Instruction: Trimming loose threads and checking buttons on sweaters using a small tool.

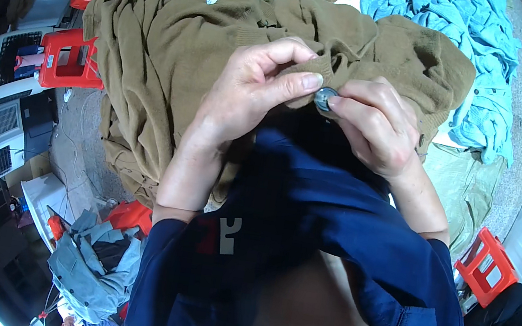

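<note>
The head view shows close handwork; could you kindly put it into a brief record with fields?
Left hand: pinching an edge of brown knit fabric
Right hand: gripping a small round shiny object beside that edge; kind unclear
Upper right: crumpled blue fabric
Far left: red stools

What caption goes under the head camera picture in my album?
Left hand pinches brown knit fabric; right hand holds a shiny round disc against its edge.

Cool bright light on the left hand [249,87], right hand [381,124] and brown knitwear [179,36], deep shadow over the navy shirt [296,195], small bluish-white glare low at left, straight edges bowing toward a black rim
</note>
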### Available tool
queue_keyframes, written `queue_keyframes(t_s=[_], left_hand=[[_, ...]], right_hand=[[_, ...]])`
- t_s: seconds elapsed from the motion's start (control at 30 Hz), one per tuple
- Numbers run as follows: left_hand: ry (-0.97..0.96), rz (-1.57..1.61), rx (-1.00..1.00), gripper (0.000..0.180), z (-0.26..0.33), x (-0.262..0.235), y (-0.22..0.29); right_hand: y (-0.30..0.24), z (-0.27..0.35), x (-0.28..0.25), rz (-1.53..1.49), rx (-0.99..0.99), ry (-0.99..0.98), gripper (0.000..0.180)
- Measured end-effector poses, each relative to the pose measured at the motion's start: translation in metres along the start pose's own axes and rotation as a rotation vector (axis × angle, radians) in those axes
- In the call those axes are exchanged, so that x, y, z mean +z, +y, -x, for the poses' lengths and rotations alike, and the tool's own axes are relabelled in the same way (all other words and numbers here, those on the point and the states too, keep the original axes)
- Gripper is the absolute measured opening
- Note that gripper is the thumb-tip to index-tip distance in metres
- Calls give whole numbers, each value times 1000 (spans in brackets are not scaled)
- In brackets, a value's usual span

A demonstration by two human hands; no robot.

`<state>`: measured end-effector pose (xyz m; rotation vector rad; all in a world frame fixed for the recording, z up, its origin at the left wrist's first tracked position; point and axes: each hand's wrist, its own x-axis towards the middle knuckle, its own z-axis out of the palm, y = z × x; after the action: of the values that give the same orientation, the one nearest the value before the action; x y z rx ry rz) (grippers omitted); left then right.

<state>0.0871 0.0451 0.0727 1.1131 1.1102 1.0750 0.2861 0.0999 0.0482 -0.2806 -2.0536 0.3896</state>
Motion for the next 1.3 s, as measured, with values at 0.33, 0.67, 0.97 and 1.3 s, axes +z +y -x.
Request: queue_keyframes(t_s=[0.33,0.67,0.97,1.3], left_hand=[[-31,-461,193,17,5,-1,6],[39,-695,280,33,9,6,4],[35,-780,134,22,7,2,0],[319,-1216,772,16,6,18,-31]], right_hand=[[-3,7,4,126,-32,-41,22],[-7,-4,13,-237,449,-109,34],[1,14,20,-101,346,-72,15],[11,18,29,171,27,65,10]])
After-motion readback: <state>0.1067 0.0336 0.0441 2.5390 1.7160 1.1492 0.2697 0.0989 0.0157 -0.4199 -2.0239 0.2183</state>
